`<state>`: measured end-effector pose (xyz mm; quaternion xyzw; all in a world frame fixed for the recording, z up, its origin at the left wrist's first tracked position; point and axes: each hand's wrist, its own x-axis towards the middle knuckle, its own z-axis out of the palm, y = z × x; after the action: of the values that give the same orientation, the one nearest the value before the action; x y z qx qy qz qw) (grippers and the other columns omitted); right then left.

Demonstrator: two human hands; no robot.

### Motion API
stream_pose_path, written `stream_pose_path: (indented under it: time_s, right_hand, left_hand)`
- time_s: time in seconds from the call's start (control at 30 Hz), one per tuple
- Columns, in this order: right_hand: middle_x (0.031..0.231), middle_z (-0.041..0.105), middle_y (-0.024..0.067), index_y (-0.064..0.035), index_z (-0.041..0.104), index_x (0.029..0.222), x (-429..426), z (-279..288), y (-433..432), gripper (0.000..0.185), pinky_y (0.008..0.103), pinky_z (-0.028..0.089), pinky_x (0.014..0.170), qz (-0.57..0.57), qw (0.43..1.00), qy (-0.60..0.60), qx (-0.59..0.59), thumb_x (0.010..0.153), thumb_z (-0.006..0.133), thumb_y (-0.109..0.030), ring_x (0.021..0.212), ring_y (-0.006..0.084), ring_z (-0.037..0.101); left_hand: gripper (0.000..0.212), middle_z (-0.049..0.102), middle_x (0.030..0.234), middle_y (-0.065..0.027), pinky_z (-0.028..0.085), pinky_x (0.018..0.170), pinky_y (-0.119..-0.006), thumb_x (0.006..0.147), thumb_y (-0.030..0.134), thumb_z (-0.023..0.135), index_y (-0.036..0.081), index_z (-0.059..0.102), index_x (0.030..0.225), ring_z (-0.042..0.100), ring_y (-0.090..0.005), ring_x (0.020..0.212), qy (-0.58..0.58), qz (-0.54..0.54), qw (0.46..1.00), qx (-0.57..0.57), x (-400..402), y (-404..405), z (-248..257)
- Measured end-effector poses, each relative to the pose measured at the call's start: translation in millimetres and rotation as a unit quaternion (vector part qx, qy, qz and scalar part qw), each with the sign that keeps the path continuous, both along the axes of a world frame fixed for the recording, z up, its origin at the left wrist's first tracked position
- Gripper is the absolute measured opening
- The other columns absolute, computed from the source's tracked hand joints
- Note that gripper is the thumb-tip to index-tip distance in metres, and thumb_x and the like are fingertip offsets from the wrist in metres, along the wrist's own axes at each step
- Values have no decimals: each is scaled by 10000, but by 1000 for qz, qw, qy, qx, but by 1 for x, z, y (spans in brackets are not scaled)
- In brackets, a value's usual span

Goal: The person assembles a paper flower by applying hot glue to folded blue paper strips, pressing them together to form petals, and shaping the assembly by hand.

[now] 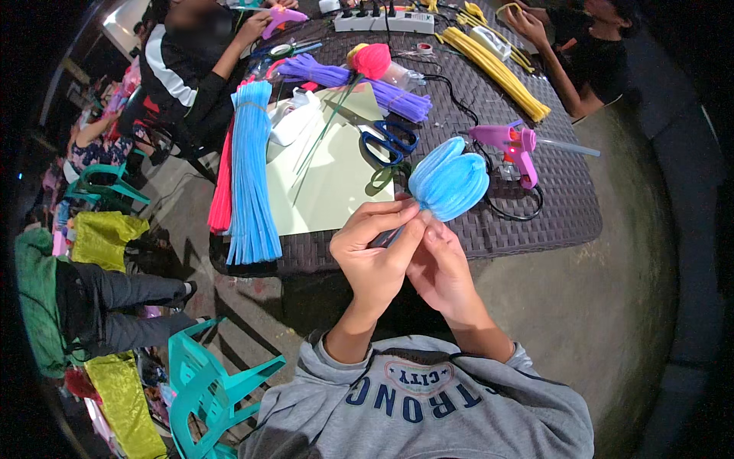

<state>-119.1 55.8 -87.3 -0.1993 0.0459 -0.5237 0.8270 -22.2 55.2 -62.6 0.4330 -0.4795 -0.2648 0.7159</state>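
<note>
A blue tulip-shaped flower head of pipe cleaners [449,181] is pinched at its base between the fingertips of my left hand [375,244] and my right hand [441,264], which touch each other in front of the table edge. The part below its base is mostly hidden by my fingers. Right of the flower stands a pink hot glue gun [507,143] with a clear glue stick in it and a red light showing. Blue-handled scissors [390,142] and green-handled scissors [383,178] lie to the left. A bundle of blue pipe cleaners [255,172] lies further left, on red ones [222,198].
On the woven-pattern table [539,229] are pale green paper [321,189], purple bundles [395,97], a red flower [371,61], yellow stems [496,74], a power strip [384,23] and black cords. Two people sit across. A green plastic chair [200,378] stands at lower left.
</note>
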Motion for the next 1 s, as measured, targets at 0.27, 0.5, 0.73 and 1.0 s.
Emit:
stream_pose_path:
  time_s: [0.27, 0.5, 0.73, 1.0]
  right_hand:
    - [1203, 489, 71, -5, 431, 1220, 8, 13, 0, 394, 325, 348, 963, -53, 998, 37, 24, 883, 497, -199, 1118, 168, 460]
    - [1160, 510, 69, -1, 448, 1200, 7, 21, 0, 374, 316, 367, 939, -71, 995, 40, 64, 876, 487, -185, 1081, 160, 480]
    - [1019, 581, 31, -23, 531, 1114, 8, 13, 5, 300, 229, 441, 701, -80, 987, 107, 89, 861, 492, -179, 873, 96, 556]
    - [925, 603, 31, 2, 580, 1034, 7, 18, 6, 269, 202, 421, 613, -66, 981, 142, 113, 851, 489, -174, 775, 76, 560]
  left_hand:
    - [129, 652, 783, -99, 461, 745, -288, 641, -48, 699, -2, 664, 756, 617, -184, 784, -1, 5, 999, -51, -8, -3, 0]
    - [151, 652, 801, -56, 404, 727, -305, 603, -44, 701, 41, 644, 714, 543, -204, 740, -251, 77, 957, -119, 6, -10, 2]
    - [178, 648, 775, 1, 373, 740, -289, 587, 6, 717, 98, 640, 719, 530, -192, 769, -309, 109, 937, -119, 13, -5, 1]
    - [229, 601, 718, -24, 404, 697, -310, 557, -11, 689, 90, 615, 749, 534, -229, 706, -366, 133, 913, -122, 13, 1, 6]
